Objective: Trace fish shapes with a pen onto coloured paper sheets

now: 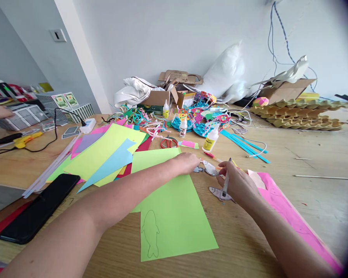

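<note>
My right hand (239,181) has a grey pen (226,183) tucked between its fingers, and its fingertips reach to a white paper fish cutout (210,168). Below that hand another paper fish (219,194) lies on the table. My left hand (188,163) is closed beside the small cutouts; whatever is in its fingers is hidden. Under my left forearm lies a light green sheet (179,220), with a fish outline (150,233) drawn in its lower left corner. A pink sheet (290,208) with faint drawn lines is partly behind my right arm.
Coloured papers (104,150) and a black phone (40,208) lie to the left. Glue bottles (210,139), red-handled scissors (168,143) and blue strips (243,144) sit farther back. Egg trays (298,114) stand at right. Another person's hand (0,112) shows at far left.
</note>
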Tool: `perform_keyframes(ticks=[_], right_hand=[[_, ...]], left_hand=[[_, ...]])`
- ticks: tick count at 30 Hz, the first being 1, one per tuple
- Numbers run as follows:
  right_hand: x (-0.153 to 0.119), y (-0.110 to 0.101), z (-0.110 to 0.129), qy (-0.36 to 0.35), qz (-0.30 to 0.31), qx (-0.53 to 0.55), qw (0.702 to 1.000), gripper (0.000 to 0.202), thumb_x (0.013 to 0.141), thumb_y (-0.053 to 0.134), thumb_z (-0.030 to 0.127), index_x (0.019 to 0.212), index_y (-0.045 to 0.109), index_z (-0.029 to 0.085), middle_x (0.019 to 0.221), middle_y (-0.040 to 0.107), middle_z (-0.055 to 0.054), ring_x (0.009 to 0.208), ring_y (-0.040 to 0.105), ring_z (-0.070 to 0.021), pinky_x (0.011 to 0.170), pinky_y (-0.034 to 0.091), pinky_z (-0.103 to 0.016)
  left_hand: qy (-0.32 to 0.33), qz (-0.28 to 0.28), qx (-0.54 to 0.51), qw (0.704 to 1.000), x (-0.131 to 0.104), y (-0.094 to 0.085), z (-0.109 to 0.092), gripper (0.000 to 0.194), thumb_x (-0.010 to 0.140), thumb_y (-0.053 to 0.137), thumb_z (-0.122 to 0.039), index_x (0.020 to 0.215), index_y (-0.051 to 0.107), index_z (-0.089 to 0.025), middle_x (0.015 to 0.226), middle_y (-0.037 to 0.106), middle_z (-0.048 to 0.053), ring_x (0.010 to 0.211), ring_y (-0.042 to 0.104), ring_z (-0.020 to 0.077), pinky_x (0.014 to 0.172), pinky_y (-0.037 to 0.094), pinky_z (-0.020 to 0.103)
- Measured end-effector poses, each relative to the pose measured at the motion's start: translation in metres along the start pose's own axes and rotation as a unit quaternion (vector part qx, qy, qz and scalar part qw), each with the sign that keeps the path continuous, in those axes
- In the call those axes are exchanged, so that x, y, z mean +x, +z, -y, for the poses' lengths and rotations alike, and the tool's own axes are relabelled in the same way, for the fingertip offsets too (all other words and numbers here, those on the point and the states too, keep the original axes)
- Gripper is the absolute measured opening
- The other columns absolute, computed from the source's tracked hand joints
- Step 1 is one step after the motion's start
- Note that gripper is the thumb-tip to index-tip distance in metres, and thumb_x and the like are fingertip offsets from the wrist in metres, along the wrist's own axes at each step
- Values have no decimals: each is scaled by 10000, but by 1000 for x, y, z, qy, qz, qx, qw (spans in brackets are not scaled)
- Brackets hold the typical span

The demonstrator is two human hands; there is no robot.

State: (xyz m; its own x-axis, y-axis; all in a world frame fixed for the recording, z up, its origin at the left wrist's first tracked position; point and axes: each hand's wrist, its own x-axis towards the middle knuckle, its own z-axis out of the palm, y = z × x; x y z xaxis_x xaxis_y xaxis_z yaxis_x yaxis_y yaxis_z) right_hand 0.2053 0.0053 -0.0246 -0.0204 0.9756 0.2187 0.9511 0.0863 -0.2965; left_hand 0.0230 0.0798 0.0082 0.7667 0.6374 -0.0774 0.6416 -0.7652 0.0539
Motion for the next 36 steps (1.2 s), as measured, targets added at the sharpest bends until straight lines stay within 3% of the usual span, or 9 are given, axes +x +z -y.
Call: perform_keyframes(ticks=[8,14,17,19,22,26,32,36], right_hand=[[-2,-4,5,18,20,7,1000,268,737,515,227,1004,516,195,847,675,-51,706,627,-198,540,404,-272],[0,-12,17,28,20,9,999,205,732,539,269,926,557,203,824,672,-68,680,616,-223,537,400,-300],[-4,-25,26,54,-46,103,992,168,763,525,343,879,552,224,777,662,-51,674,607,-213,581,426,-318],[-12,-35,35,69,-56,247,965,153,780,516,369,821,538,223,737,654,-43,686,611,-198,599,452,-307],[-29,-44,53,37,60,437,897,209,796,522,416,802,535,208,785,656,-48,721,621,-178,602,471,-272],[-58,-46,81,8,188,484,854,227,768,584,413,758,537,192,687,601,-20,628,560,-138,556,428,-246],[-88,-36,107,80,242,617,745,226,731,649,381,761,529,192,610,507,38,544,437,-82,506,343,-207],[-93,-34,116,121,232,637,725,259,681,689,383,761,525,199,607,497,42,529,440,-85,492,342,-209]], left_hand=[[-41,-118,-31,992,-6,12,18,205,809,441,-47,891,607,-134,868,636,92,836,614,217,686,467,279],[-44,-222,-84,970,-27,-13,26,246,844,389,-43,984,548,-169,928,625,34,860,586,148,764,438,246],[-4,-241,-107,965,-56,-26,14,142,848,443,-75,895,544,-162,865,616,13,809,575,119,751,435,217],[68,-262,-158,950,-81,-31,2,116,848,462,-74,828,540,-157,880,610,21,831,570,115,764,438,215],[145,-295,-238,914,-118,-33,-15,97,857,491,-97,805,556,-145,955,595,65,933,560,133,844,435,249],[126,-318,-242,908,-152,-26,-28,108,859,515,-136,806,604,-169,1001,564,81,979,531,159,852,447,291],[130,-353,-171,911,-168,-6,-34,139,871,513,-179,783,620,-182,939,560,73,927,512,157,835,443,289],[138,-367,-136,910,-170,-1,-36,162,878,489,-174,777,615,-189,897,555,58,874,502,146,814,442,278]])
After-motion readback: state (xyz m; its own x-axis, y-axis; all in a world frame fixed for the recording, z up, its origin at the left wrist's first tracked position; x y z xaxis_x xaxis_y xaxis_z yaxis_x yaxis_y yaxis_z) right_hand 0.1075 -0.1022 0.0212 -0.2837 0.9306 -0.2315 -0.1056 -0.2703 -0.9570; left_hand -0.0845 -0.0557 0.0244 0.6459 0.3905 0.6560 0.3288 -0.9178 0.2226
